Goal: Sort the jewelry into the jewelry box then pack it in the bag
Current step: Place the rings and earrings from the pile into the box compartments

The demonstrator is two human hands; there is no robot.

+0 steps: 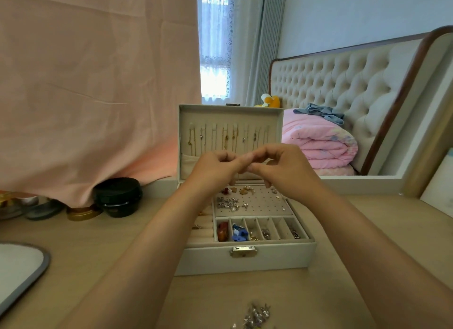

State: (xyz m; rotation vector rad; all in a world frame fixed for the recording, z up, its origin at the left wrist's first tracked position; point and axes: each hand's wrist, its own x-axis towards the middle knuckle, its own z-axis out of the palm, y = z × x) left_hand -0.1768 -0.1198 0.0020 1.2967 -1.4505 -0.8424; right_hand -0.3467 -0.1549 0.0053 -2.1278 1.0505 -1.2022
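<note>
An open cream jewelry box (pixel 245 257) stands on the wooden table. Several thin necklaces (pixel 225 137) hang inside its upright lid. Its tray holds earrings on a perforated panel (pixel 259 202) and beads and rings in narrow compartments (pixel 259 230). My left hand (pixel 215 168) and right hand (pixel 284 169) meet fingertip to fingertip above the back of the tray. Their fingers are curled, pinching a tiny piece of jewelry, which is too small to identify. A loose pile of silver earrings (pixel 257 315) lies on the table near the front edge.
A black round case (pixel 117 196) and a gold tin (pixel 83 214) sit at the left under a hanging pink cloth (pixel 98 83). A grey-rimmed white pad (pixel 36 267) lies at the near left. A bed with a pink quilt (pixel 318 142) is behind on the right.
</note>
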